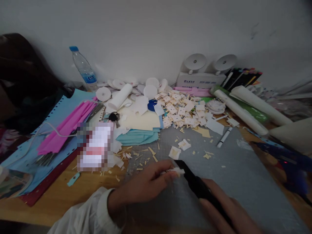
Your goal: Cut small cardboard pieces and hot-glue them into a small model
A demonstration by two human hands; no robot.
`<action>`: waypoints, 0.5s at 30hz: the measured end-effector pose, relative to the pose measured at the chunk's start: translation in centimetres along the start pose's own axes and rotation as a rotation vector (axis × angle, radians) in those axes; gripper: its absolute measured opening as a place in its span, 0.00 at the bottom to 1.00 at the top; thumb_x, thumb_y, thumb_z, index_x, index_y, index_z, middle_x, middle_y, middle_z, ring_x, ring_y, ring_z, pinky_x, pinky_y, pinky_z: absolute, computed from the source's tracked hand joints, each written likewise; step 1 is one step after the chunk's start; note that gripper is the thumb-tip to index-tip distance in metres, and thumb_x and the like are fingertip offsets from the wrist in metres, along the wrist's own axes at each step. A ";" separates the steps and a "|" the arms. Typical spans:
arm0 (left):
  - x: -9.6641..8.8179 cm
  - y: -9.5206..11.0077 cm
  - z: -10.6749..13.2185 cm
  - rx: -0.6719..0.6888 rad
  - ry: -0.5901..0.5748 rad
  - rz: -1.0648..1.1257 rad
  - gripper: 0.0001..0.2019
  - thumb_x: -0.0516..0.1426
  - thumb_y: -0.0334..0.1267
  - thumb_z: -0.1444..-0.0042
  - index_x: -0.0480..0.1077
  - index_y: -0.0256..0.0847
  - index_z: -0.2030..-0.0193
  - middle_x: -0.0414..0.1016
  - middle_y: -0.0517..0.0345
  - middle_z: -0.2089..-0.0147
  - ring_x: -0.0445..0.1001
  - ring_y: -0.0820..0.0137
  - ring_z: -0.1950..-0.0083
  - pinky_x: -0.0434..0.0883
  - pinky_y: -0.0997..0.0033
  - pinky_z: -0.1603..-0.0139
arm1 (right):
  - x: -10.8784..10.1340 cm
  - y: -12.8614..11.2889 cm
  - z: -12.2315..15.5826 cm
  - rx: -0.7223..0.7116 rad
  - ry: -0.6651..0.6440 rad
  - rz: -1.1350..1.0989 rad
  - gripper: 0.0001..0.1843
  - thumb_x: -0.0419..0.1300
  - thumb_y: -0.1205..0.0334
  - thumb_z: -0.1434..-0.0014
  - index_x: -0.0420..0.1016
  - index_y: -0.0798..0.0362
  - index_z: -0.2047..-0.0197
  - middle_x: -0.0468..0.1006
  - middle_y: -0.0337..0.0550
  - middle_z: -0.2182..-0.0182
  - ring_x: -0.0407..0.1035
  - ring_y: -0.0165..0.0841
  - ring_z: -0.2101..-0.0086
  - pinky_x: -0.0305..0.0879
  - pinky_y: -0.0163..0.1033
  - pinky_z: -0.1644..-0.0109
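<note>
Between the thumb and fingers of my left hand [156, 180] is a small white paper piece [179, 170]. My right hand [221, 201] is wrapped round a long black tool [195, 182], with its narrower end pointing up and left, close by the white piece. Blur and dim light hide what kind of tool it is. Two small cream-and-white paper pieces [175, 152] lie on the grey mat [219, 178] just beyond my left hand. Thin cream strips [152, 151] are scattered around them.
A heap of small cream pieces [180, 109] lies at the back. White discs [150, 92], folded teal paper [137, 136] and a lit phone [96, 146] are to the left. A water bottle [84, 68] stands by the wall. On the right are a marker [224, 137] and a blue glue gun [290, 165].
</note>
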State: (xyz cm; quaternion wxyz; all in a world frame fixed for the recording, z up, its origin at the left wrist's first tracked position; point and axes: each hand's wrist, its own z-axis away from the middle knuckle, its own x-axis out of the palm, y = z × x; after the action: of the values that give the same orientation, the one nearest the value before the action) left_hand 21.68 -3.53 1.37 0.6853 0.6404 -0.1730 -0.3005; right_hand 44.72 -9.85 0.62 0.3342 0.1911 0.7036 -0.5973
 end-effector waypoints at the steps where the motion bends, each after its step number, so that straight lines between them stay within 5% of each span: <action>1: -0.1 0.1 0.0 0.001 -0.011 0.012 0.19 0.47 0.52 0.36 0.67 0.39 0.65 0.63 0.60 0.70 0.62 0.71 0.67 0.62 0.73 0.67 | -0.1 0.1 0.0 0.003 -0.017 0.000 0.22 0.54 0.48 0.41 0.69 0.36 0.43 0.81 0.43 0.62 0.77 0.41 0.64 0.77 0.38 0.66; 10: 2.1 -0.7 -0.2 0.007 0.193 0.168 0.19 0.47 0.53 0.37 0.62 0.39 0.68 0.55 0.64 0.74 0.55 0.74 0.72 0.56 0.75 0.72 | 1.2 -1.6 0.1 0.077 -0.020 -0.112 0.25 0.51 0.50 0.38 0.63 0.44 0.39 0.79 0.46 0.55 0.76 0.40 0.57 0.75 0.39 0.58; 15: 1.8 -0.6 -0.3 0.018 0.216 0.127 0.16 0.47 0.49 0.35 0.65 0.39 0.66 0.64 0.61 0.69 0.62 0.72 0.66 0.62 0.73 0.65 | 1.9 -1.7 -0.1 0.101 -0.005 -0.134 0.22 0.50 0.51 0.36 0.64 0.49 0.41 0.75 0.49 0.48 0.74 0.37 0.53 0.73 0.35 0.55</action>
State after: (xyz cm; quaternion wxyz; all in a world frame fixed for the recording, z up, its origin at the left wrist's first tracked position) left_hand 23.17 -4.43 0.45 0.7118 0.6630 -0.1411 -0.1843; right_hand 42.21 -10.38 0.48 0.2851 0.1585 0.6829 -0.6536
